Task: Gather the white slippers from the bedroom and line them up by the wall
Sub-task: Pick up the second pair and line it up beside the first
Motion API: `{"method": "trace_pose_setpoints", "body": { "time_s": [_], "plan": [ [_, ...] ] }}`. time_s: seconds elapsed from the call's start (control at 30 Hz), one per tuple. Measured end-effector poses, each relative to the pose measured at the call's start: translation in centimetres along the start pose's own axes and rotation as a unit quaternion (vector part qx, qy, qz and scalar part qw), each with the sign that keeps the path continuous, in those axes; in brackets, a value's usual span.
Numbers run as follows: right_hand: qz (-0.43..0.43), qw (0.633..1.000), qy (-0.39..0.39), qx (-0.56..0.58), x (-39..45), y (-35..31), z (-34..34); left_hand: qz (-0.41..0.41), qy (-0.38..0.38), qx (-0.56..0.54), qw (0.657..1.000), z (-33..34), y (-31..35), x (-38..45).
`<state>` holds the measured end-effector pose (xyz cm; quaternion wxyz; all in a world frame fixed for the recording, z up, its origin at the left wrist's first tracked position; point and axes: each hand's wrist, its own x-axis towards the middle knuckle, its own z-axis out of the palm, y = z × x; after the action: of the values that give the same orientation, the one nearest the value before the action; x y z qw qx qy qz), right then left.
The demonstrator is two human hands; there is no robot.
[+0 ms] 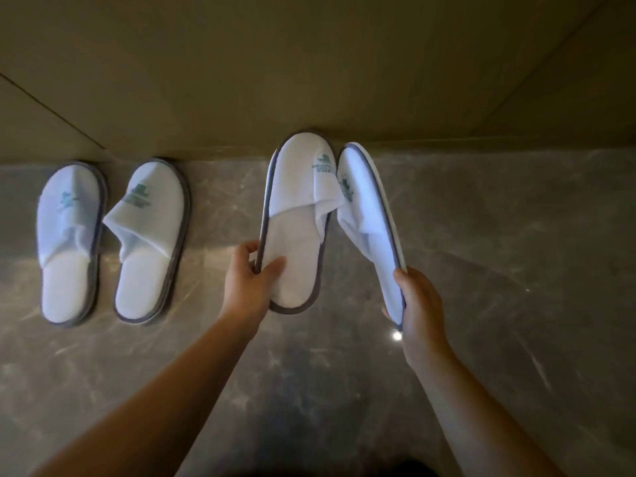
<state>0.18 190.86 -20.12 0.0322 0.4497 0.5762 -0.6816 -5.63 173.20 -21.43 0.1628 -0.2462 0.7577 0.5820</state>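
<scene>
My two bare forearms reach forward over the marble floor (481, 235). My left hand (249, 280) has its grip clenched on the heel edge of the left held slipper (296, 215), thumb on the insole. Its long axis runs heel-to-toe away from me, toe pointing at the wall (309, 63), sole roughly flat. My right hand (418, 316) grips the heel of the right held slipper (370, 215), which is tilted on edge, toe also toward the wall, touching its partner near the toes. Well to the left, the placed pair (113, 242) lies on the floor, toes against the wall base, axes near parallel.
</scene>
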Motion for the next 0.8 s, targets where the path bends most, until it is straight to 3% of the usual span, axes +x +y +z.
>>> {"method": "trace_pose_setpoints", "body": {
  "time_s": [0.17, 0.33, 0.43, 0.57, 0.7, 0.8],
  "plan": [
    [-0.148, 0.987, 0.053, -0.037, 5.2, 2.5, -1.8, 0.015, -0.042, 0.029, 0.999, 3.4, -3.5, 2.4],
    [-0.215, 0.96, 0.109, -0.144, 6.8, 2.5, -6.1, 0.037, -0.092, 0.032, 0.995, 4.6, -3.0, 1.6],
    [-0.208, 0.92, 0.148, -0.297, 7.5, 2.7, -7.2, 0.036, -0.101, 0.023, 0.994, 5.4, -2.9, 1.1],
    [-0.185, 0.887, 0.099, -0.41, 8.1, 3.3, -6.6, 0.034, -0.102, -0.003, 0.994, 6.3, -3.4, 1.6],
    [-0.184, 0.94, 0.018, -0.285, 5.8, 2.7, -3.2, 0.027, -0.105, -0.042, 0.993, 5.5, -3.0, 1.3],
    [-0.069, 0.988, -0.06, -0.128, 3.7, 2.2, 1.0, 0.02, -0.118, -0.069, 0.99, 3.9, -3.1, 0.5]
  ]
}}
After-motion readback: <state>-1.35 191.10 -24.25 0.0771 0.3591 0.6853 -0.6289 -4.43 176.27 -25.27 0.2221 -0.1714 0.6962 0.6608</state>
